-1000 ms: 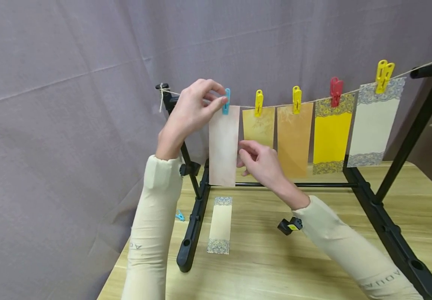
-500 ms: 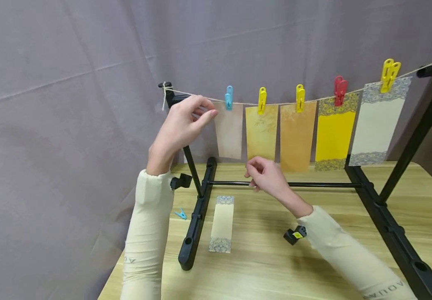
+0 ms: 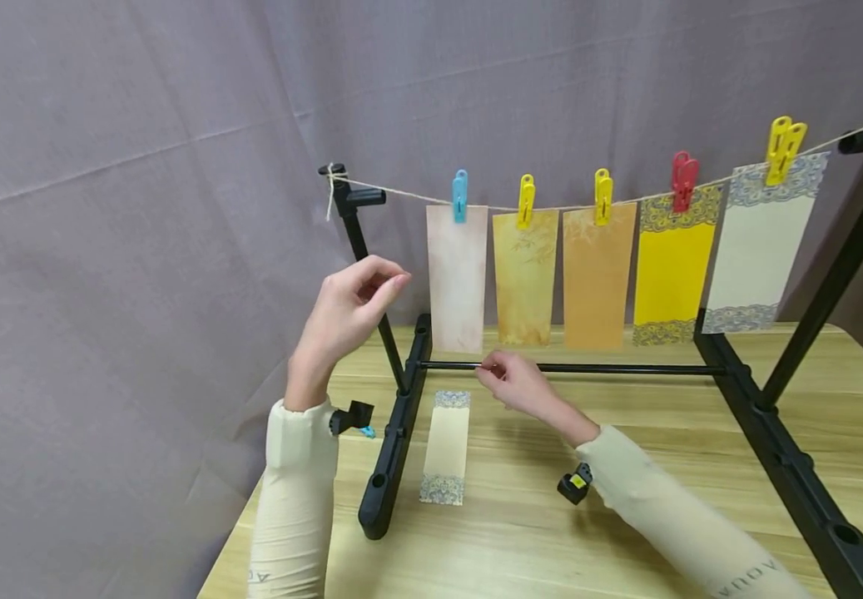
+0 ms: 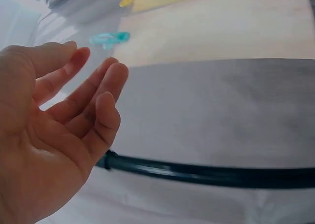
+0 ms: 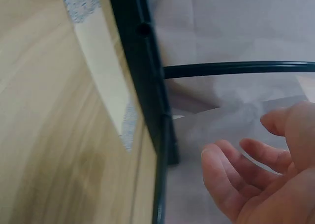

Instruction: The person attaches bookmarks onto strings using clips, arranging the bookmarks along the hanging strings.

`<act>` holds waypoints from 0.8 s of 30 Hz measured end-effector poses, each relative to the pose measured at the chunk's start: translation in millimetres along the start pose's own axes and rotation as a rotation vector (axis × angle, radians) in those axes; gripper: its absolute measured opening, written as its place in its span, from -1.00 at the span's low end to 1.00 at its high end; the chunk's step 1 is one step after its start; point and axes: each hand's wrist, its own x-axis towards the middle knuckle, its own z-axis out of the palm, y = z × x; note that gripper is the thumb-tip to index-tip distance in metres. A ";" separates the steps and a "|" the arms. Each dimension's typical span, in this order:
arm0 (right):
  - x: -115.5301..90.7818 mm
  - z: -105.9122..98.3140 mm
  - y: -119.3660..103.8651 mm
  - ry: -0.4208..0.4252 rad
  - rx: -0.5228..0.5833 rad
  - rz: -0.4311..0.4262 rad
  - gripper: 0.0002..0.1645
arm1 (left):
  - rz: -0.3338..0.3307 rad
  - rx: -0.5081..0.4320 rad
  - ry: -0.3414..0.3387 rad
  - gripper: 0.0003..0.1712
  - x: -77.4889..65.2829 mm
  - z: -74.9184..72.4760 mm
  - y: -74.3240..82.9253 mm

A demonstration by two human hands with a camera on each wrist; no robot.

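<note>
A pale pinkish paper card (image 3: 457,283) hangs from a string (image 3: 401,193) under a blue clothespin (image 3: 460,196). My left hand (image 3: 344,312) is in the air left of that card, in front of the rack's left post; its fingers bend loosely around nothing, as the left wrist view shows. Low in front of the rack's crossbar (image 3: 626,368), my right hand (image 3: 521,387) hovers with loosely bent fingers and holds nothing. On the table, below and left of the right hand, lies a cream card (image 3: 446,441) with blue patterned ends. Another blue clothespin (image 3: 367,432) is mostly hidden behind the left wrist's camera.
Right of the pale card hang a mottled yellow card (image 3: 524,283), an orange card (image 3: 596,283), a bright yellow card (image 3: 672,270) and a white patterned card (image 3: 761,249), under yellow and red clothespins. Black rack feet (image 3: 394,449) stand on the wooden table (image 3: 521,532).
My left hand has come away from the blue clothespin, moving down and left. The right hand has dropped lower, away from the pale card, which swung back and now hangs straight.
</note>
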 end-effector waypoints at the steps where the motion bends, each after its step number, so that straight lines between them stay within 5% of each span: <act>1: 0.8 1.7 1.8 -0.005 -0.016 0.009 -0.73 | -0.013 -0.021 0.007 -0.82 -4.4 0.8 -3.6; 10: 9.8 17.8 17.6 -0.057 -0.120 0.079 -0.63 | -0.164 -0.117 0.027 -0.80 -39.4 12.9 -43.5; 24: 19.1 37.0 26.6 -0.104 -0.227 0.123 -0.35 | -0.457 -0.017 0.002 -0.81 -76.1 44.7 -109.3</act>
